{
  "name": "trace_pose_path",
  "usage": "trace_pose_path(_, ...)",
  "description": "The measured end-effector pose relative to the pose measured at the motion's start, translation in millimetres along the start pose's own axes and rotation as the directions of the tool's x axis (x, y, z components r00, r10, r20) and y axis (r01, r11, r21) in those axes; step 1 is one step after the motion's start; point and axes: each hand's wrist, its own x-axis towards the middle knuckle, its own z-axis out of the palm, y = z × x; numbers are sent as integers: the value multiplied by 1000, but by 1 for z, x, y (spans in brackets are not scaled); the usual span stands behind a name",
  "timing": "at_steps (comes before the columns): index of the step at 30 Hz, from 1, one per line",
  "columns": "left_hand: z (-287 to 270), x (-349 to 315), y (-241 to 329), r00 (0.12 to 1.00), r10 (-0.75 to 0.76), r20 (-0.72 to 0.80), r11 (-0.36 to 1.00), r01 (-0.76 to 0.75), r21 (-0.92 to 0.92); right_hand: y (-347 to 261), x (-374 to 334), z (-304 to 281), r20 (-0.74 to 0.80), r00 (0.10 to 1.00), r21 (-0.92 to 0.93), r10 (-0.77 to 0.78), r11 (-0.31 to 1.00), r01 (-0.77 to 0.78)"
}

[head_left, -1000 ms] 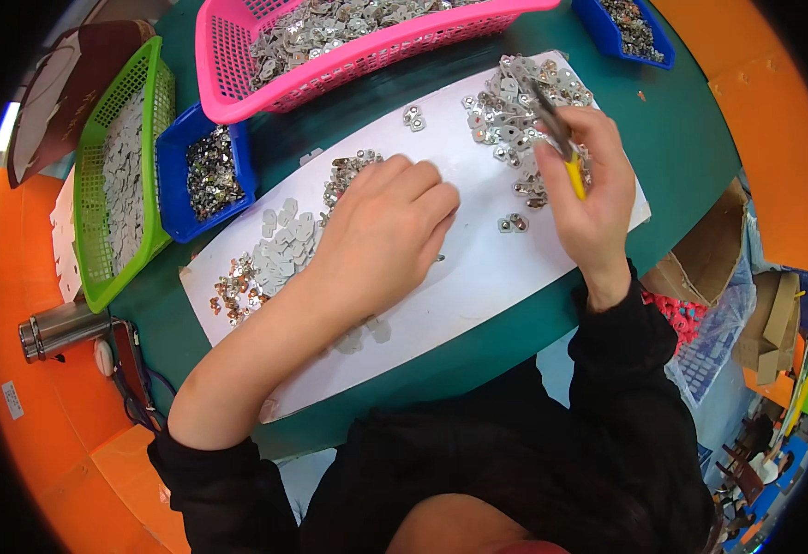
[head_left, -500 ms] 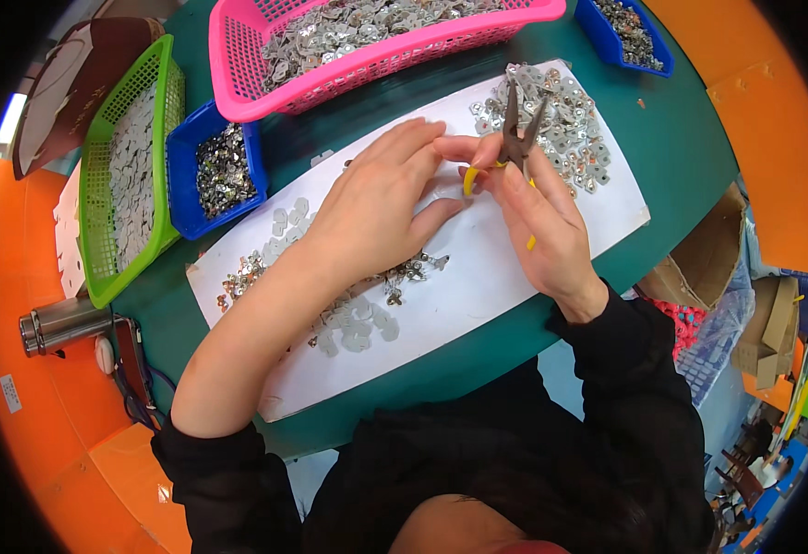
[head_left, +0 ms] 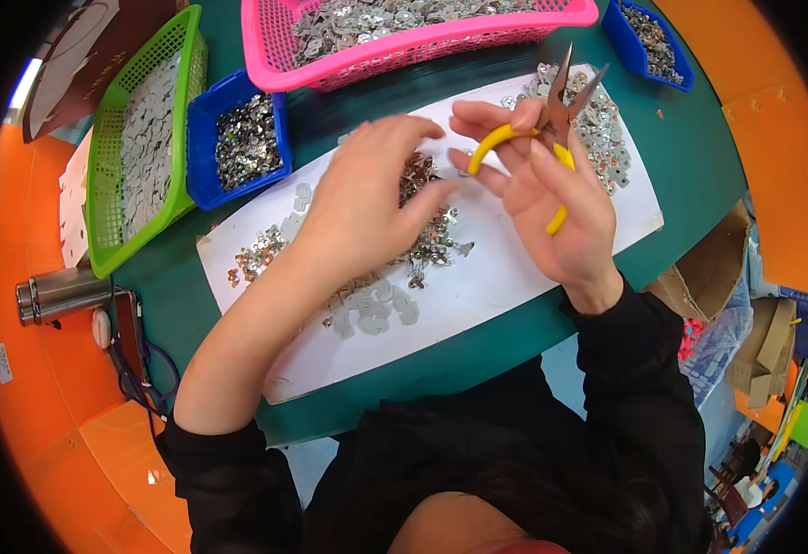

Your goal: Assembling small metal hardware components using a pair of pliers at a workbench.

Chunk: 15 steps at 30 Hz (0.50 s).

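In my right hand [head_left: 570, 212] is a pair of pliers [head_left: 485, 150] with yellow handles and dark jaws. The handles are spread, and the jaws stand apart, pointing up and to the right. My left hand [head_left: 358, 198] curves over a heap of small shiny metal pieces [head_left: 433, 247], its thumb apart from the fingers and nothing visible between them. Part of that heap is hidden under the palm. Flat grey metal plates [head_left: 376, 309] lie below the left wrist. Behind the pliers is a pile of plates with small fittings on them [head_left: 607, 143].
A white sheet [head_left: 487, 295] lies on the green table. At the back stands a pink basket [head_left: 404, 57] of plates. To the left are a green basket [head_left: 108, 222] and a blue bin [head_left: 203, 138]; another blue bin [head_left: 644, 66] is far right. A steel flask [head_left: 62, 297] lies at left.
My hands have drawn apart. The right hand with the pliers has moved to the right, and the handles have spread wider. The view has shifted slightly.
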Motion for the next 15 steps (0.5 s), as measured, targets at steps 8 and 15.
trace_pose_path(8, 6, -15, 3, 998, -61, 7, 998, 61, 27, 16, 8, -4, -158, 982, 242, 104, 968, -63)
trace_pose_path(15, -2, -22, 5, 992, 64, 106, 997, -69, 38, 8, 7, -13, -432, 900, 94, -53, 990, 103)
